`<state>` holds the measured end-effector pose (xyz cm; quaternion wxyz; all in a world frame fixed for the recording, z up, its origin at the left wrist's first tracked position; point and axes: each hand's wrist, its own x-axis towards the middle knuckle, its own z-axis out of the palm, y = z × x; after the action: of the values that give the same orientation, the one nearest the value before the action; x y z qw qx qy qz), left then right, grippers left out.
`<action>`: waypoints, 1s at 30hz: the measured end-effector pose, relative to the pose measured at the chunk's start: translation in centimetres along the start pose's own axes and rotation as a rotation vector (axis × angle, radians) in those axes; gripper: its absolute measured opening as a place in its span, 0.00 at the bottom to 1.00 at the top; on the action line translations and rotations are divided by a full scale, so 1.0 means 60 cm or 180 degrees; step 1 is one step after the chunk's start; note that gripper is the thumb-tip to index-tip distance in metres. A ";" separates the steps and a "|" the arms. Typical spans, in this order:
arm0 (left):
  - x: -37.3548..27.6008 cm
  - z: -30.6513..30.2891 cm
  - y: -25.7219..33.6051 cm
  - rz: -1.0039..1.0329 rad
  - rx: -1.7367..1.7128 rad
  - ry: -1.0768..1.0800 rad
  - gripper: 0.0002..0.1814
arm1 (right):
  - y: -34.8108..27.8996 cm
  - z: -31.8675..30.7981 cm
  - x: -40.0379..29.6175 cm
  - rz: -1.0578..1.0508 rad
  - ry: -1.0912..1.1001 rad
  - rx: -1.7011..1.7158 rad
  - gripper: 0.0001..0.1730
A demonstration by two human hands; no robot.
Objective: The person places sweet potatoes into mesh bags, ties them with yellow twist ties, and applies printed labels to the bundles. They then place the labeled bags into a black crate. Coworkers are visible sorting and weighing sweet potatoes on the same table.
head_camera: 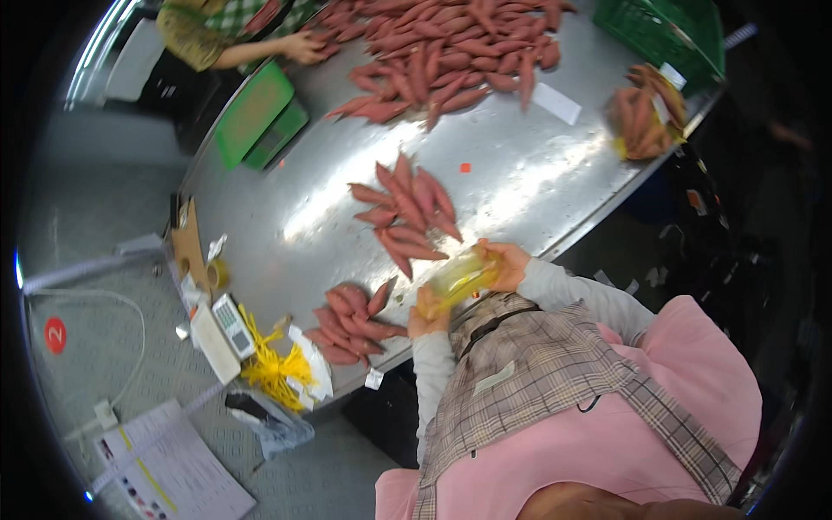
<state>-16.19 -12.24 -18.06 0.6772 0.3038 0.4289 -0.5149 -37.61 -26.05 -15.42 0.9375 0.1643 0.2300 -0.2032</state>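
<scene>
Both hands are at the near edge of a metal table (260,214), holding a translucent yellow bag (465,279) stretched between them. My left hand (430,312) grips its left end, and my right hand (508,265) its right end. No contents can be made out in the bag. Just beyond it lies a loose group of reddish sweet potatoes (409,208). Another small pile of sweet potatoes (351,322) is to the left of my left hand, close to the table edge.
A large sweet potato heap (455,52) covers the far side, where another person's hand (304,48) touches it. Around the table are a green scale (257,117), a green crate (669,32), a filled yellow bag (647,114), yellow ties (276,364) and a tape roll (218,274).
</scene>
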 end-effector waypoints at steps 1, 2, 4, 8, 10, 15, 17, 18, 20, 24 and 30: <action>0.017 -0.014 0.003 0.0156 -0.0031 0.0162 0.26 | 0.002 0.001 0.006 -0.0036 0.0393 -0.0034 0.13; 0.032 -0.027 0.010 0.0306 -0.0054 0.0326 0.26 | 0.003 0.004 0.015 -0.0082 0.0782 -0.0076 0.12; 0.044 -0.030 0.020 0.0497 0.0081 0.0319 0.23 | -0.013 -0.018 0.028 -0.0094 0.1131 -0.0193 0.11; 0.027 0.061 -0.001 0.1272 0.0857 0.0298 0.22 | -0.038 -0.035 0.066 -0.0393 0.1552 -0.0181 0.10; 0.078 0.042 0.024 0.1616 0.1418 -0.0228 0.22 | -0.036 -0.007 0.079 -0.0581 0.1879 -0.0442 0.10; 0.032 0.188 -0.026 0.1241 0.2104 0.0009 0.23 | -0.086 0.025 0.098 -0.0823 0.2631 -0.1800 0.13; 0.055 0.184 -0.028 0.1036 0.2190 0.0139 0.22 | -0.114 0.056 0.105 -0.1181 0.2744 -0.2516 0.14; 0.057 0.193 -0.035 0.0996 0.2249 0.0184 0.22 | -0.131 0.064 0.111 -0.1371 0.2795 -0.2871 0.15; 0.080 0.185 -0.029 0.0880 0.2472 0.0155 0.24 | -0.158 0.068 0.126 -0.1301 0.2654 -0.3576 0.15; 0.080 0.206 -0.040 0.0725 0.1772 -0.0302 0.29 | -0.228 -0.004 0.192 -0.2482 0.2608 -0.4841 0.26; 0.082 0.246 -0.009 0.0842 0.2233 0.0222 0.40 | -0.234 0.260 0.233 -0.0447 0.2137 -0.6438 0.43</action>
<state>-12.25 -27.16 -15.84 0.5776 0.5874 0.2064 -0.5280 -26.99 -48.71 -12.28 0.5131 -0.6559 0.5472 0.0841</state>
